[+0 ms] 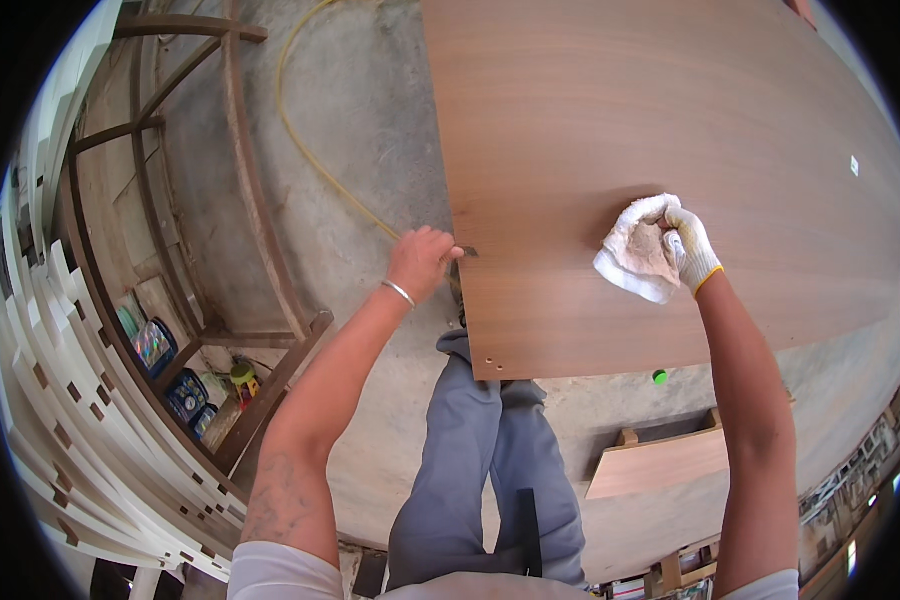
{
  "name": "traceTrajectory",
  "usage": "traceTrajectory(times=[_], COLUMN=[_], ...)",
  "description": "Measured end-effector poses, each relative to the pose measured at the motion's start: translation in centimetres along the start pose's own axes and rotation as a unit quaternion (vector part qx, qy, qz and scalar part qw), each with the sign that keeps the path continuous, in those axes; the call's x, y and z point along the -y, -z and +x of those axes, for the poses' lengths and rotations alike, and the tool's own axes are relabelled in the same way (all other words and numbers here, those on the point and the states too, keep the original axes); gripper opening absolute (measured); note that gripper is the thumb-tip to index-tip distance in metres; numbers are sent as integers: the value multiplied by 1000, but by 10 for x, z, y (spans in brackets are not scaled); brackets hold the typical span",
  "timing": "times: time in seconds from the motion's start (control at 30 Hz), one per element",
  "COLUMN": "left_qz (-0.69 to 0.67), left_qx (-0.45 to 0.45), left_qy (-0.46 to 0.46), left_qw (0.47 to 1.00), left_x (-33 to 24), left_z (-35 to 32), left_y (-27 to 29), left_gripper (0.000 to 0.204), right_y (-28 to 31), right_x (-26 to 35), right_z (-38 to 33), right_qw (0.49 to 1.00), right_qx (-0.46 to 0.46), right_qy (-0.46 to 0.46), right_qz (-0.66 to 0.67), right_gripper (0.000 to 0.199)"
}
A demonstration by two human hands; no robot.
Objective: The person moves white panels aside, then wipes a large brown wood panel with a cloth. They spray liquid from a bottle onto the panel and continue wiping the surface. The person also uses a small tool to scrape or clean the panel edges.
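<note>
Surface work on the brown wood-grain panel looks to be under way, judged mid-course; panel lies flat in front of the person, near edge above the shins, its support mostly hidden; right hand, in a white knit glove, has its grip clamped on a bunched white cloth, which lies over the panel's nearer part, well in from the left edge; cloth is tinged brownish at its middle, so probably some use is behind it, though the cause cannot be read; left hand, bare, is at the panel's left edge, fingers drawn together beside a small dark flat piece that juts over the face; cannot tell whether that grip holds the piece or merely touches the edge; done so far: face looks even, no heap of dust or wet streak discernible, yet no boundary shows between treated and untreated areas, so share completed is undetermined; left, by judgement: any stretches the cloth has not covered, and a small white tag on the far right of the face; two small holes near the near-left corner appear unfilled.
</note>
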State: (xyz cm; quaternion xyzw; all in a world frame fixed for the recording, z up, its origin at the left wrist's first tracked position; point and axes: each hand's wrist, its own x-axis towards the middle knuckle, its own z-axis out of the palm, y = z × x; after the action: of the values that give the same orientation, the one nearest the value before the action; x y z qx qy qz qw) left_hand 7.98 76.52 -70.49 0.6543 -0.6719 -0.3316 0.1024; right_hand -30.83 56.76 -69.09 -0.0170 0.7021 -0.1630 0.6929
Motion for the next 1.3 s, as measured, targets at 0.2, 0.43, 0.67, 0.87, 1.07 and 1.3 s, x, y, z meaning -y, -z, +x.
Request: traceTrajectory(times=[0.2,0.43,0.67,0.87,1.07,1.3], left_qz=[-39,5,36,-3,-11,15], left_qx=[-102,-83,-51,-77,-54,-69], left_qy=[88,115,32,67,96,176], left_qw=[990,990,998,995,994,982], left_x=[14,29,2,-11,-12,0], left_z=[38,79,13,-34,-30,54], left_y=[5,34,-8,-32,-27,10], left_gripper=[20,27,28,29,30,32], right_y=[-11,-24,4,18,47,44], right_x=[-1,-2,-12,-85,-118,-116], right_z=[-11,-25,-10,-20,-36,-34], right_qw=[999,997,994,994,993,993], right_qx=[33,61,101,102,88,73], right_qy=[14,26,36,12,-15,-10], right_qz=[-26,-49,-23,-21,-80,-87], right_gripper=[9,9,18,16,4,8])
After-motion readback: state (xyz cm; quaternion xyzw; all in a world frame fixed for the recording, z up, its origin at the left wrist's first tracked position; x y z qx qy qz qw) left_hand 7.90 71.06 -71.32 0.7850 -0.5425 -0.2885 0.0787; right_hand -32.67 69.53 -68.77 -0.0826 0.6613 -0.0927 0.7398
